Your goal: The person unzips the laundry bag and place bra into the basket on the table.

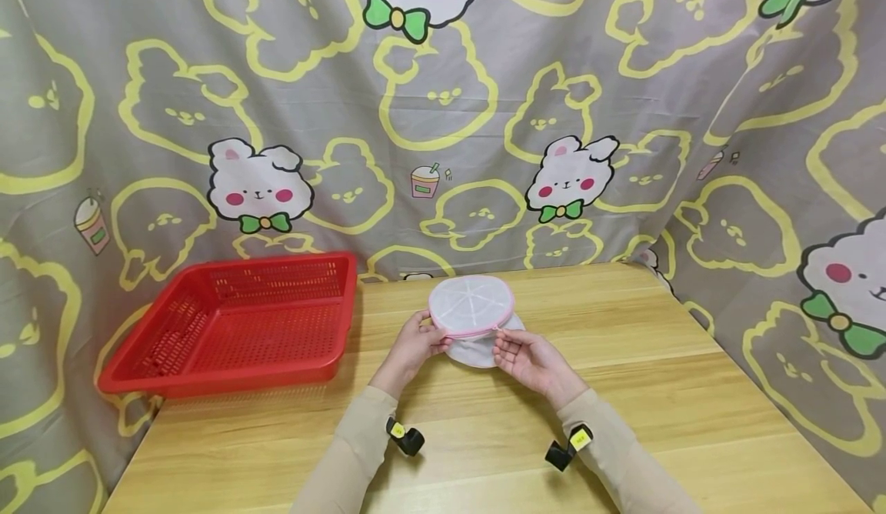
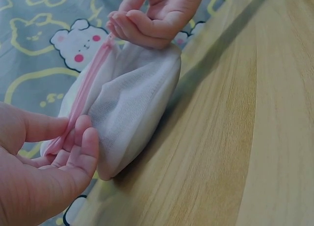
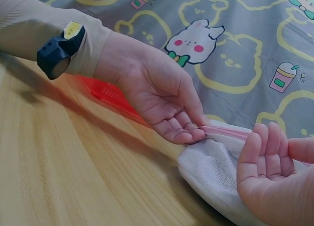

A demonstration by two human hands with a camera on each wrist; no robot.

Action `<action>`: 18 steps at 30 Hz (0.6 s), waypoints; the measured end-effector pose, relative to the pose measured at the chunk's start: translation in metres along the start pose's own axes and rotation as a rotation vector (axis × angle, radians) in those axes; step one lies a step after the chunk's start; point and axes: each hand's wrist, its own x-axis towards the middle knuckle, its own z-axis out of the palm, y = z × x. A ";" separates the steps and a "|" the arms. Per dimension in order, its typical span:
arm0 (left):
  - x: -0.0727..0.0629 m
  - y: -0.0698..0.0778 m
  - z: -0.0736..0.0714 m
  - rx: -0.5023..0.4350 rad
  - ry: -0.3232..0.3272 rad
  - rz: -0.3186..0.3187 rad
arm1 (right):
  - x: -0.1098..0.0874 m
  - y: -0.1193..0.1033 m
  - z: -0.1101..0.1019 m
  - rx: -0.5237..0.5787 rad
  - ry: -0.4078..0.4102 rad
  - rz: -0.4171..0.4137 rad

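White mesh with pink trim makes up the round bag [image 1: 472,302] I see resting on the wooden table [image 1: 657,398], between both hands. On my feed the left hand [image 1: 413,345] pinches its pink zipper band [image 2: 89,88] between thumb and fingers. The right hand [image 1: 533,360] pinches the band's other end, apparently by the pull, which is too small for me to make out. Left of them sits a red basket [image 1: 228,382], before a printed curtain [image 1: 498,161].
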 end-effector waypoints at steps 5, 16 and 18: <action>0.001 0.000 0.001 0.001 -0.001 -0.002 | -0.001 -0.002 0.001 0.005 0.019 0.001; -0.003 0.004 -0.001 -0.011 -0.011 0.007 | -0.002 -0.008 -0.002 0.016 0.015 -0.016; 0.002 -0.002 -0.001 -0.013 0.004 0.004 | -0.002 -0.008 -0.002 0.017 0.015 -0.015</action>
